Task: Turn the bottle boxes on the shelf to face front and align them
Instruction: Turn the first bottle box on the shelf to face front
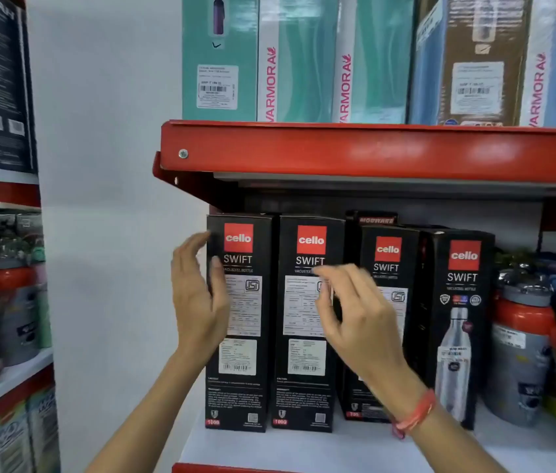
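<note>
From the head view, four black Cello Swift bottle boxes (307, 322) are seen upright on the white shelf (338, 448). The left hand (198, 302) is held open at the leftmost box's (239, 322) outer edge; contact cannot be told. The right hand (355, 312), fingers loosely curled, grasps nothing before the second and third boxes. Aligning is judged under way; the recessed third box (387, 264) is next to be drawn forward.

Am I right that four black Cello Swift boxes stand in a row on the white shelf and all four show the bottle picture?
Not quite. The head view shows four Cello Swift boxes on the white shelf, but only the rightmost box shows the bottle picture; the other three show label panels.
</note>
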The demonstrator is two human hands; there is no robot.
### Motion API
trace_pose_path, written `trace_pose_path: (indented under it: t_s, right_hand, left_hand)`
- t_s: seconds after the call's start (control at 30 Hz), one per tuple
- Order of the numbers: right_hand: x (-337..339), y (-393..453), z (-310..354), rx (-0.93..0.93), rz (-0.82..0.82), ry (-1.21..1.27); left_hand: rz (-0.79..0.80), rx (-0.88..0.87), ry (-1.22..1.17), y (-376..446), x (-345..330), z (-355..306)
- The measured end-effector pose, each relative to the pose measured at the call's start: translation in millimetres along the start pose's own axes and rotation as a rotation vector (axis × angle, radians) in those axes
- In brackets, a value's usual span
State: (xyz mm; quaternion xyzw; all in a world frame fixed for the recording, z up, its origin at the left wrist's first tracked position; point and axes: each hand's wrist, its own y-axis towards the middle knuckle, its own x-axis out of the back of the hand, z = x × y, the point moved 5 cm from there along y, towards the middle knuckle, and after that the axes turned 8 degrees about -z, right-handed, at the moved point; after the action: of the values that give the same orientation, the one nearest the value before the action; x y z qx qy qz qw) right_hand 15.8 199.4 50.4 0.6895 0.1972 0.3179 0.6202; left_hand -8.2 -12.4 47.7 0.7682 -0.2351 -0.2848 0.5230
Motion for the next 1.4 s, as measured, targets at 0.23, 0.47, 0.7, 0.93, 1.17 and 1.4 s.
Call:
trace_pose_path:
  t_s: [0.23,0.47,0.7,0.93,1.17,1.4]
  right_hand:
    - [-70.8,-59.4,37.9,-0.371,0.297,0.101]
    - [-86.3,-68.2,72.5,-0.515,0.397,0.007]
    - [-73.7,-52.4,95.1,-0.598,0.427,0.153]
    - [-82.7,-27.3,75.3,-0.715,0.428,0.256]
    - [-94.3,-23.2,62.9,-0.716,0.356,0.321]
    - [-102.1,-32.2,52.4,-0.673,0.299,-0.061]
  left_hand:
    - [0.355,0.812,-0.372,-33.8,-21.8,71.1]
    - [0.585,0.889,-0.535,-37.9,-16.5,57.9]
    - [0.651,0.848,-0.498,-20.5,20.6,41.0]
    - [0.558,0.773,-0.467,-28.8,56.1,39.9]
    - [0.48,0.6,-0.264,-37.6,46.0,49.9]
    - [0.424,0.629,-0.18,-53.5,23.0,58.6]
